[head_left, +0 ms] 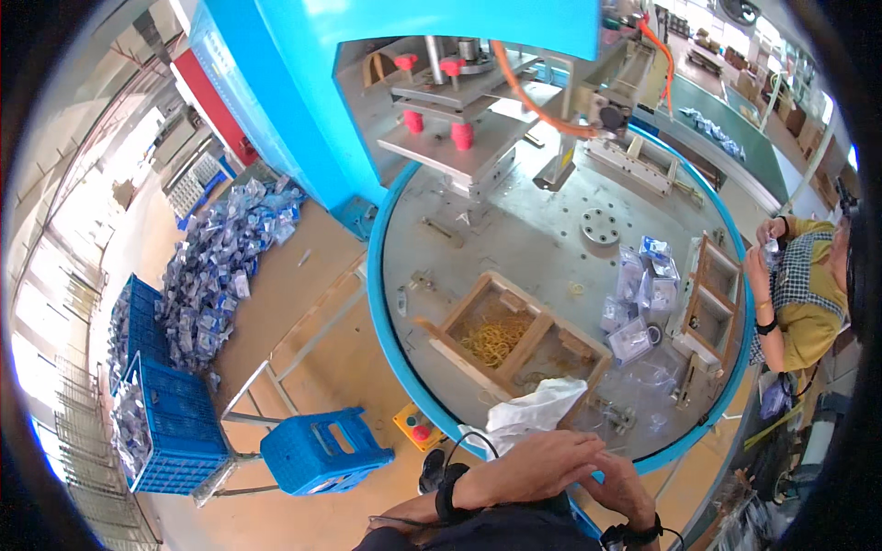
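Note:
My left hand point(542, 466) and my right hand point(621, 485) meet over the near edge of the round metal table point(542, 239). The left one's fingers are stretched out, lying across the fingers of the right. The right fingers look extended too, though their tips are partly covered; no held object shows. Just beyond the hands lies a crumpled white cloth or plastic sheet point(537, 404), draped over the corner of a wooden two-part tray point(441, 344). Yellow rubber bands point(496, 340) fill one compartment. Several clear plastic packets point(643, 286) lie farther right.
A blue press point(312, 110) stands over the table's far side. Another wooden tray point(707, 294) sits at right, near a co-worker point(808, 275) holding a small clear item. To the left are a blue stool point(322, 452), blue crates point(179, 427), a packet heap point(216, 275) and a red-button control box point(418, 427).

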A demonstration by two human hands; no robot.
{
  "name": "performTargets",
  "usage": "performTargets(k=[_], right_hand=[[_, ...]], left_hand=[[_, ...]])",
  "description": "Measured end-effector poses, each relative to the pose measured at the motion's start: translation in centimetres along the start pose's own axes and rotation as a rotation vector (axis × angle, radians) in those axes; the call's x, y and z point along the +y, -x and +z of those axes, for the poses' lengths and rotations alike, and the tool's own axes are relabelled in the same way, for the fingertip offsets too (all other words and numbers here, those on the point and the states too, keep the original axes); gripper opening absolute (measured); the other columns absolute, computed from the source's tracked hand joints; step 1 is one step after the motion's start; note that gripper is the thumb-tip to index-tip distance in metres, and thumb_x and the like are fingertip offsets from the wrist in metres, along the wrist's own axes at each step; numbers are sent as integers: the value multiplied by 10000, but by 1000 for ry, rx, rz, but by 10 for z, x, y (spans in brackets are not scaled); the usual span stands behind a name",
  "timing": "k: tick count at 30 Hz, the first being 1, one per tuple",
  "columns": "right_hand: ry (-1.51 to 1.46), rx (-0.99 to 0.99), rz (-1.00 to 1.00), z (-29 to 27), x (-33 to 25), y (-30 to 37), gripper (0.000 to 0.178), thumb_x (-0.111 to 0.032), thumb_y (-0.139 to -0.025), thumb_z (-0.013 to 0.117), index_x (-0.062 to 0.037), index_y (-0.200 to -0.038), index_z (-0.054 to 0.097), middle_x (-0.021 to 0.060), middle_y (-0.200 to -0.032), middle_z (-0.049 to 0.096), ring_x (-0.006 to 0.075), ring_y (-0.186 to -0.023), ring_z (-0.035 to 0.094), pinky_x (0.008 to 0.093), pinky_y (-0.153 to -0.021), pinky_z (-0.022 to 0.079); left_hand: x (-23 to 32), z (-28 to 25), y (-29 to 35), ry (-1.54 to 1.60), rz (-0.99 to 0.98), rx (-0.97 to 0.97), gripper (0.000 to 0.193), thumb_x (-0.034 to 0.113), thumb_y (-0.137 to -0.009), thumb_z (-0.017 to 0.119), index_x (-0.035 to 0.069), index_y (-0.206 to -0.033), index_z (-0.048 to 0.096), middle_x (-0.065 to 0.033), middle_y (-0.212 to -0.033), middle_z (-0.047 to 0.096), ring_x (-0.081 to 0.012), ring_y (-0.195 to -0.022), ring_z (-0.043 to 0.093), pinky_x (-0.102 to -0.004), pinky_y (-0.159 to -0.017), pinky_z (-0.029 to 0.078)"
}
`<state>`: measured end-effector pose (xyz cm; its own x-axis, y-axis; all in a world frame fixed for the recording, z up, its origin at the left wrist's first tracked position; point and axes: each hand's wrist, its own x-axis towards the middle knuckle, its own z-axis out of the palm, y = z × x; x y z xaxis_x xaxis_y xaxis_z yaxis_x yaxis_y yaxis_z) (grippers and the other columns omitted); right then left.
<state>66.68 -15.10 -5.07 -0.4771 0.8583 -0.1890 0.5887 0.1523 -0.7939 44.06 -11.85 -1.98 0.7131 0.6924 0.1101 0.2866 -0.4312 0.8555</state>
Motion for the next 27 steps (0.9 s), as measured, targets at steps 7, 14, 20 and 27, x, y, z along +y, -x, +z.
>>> performTargets(k=[7, 14, 20, 27], right_hand=[[179, 131, -2, 103, -88, -30, 328, -214, -891, 738, -47, -1162, 657, 172, -1061, 707, 373, -976, 678, 439, -830, 549], [152, -221, -86, 227, -178, -48, 399, -334, -976, 631, -46, -1251, 608, 192, -1100, 670, 386, -1011, 650, 463, -864, 533], [171, -290, -83, 278, -211, -40, 441, -362, -983, 632, -77, -1318, 593, 154, -1068, 676, 357, -999, 652, 438, -856, 533], [-94, -393, 146, 342, -90, -12, 391, -353, -1000, 604, -66, -1264, 639, 186, -1075, 690, 355, -1027, 671, 430, -886, 542]], left_hand=[[-21, -50, 145, -9, -24, 5, 387, 260, -1006, 561, 75, -1344, 526, -180, -1285, 625, -390, -1116, 622, -462, -943, 509], [-45, -95, 308, -111, -285, 45, 414, 295, -980, 593, 34, -1299, 548, -190, -1178, 648, -397, -1062, 629, -478, -872, 521], [-53, -94, 362, -105, -386, 49, 409, 293, -966, 610, 37, -1280, 556, -188, -1125, 662, -404, -1017, 639, -479, -848, 525], [-98, -31, 419, 74, -508, 262, 385, 308, -962, 615, 19, -1217, 613, -194, -1172, 668, -408, -1035, 646, -481, -877, 522]])
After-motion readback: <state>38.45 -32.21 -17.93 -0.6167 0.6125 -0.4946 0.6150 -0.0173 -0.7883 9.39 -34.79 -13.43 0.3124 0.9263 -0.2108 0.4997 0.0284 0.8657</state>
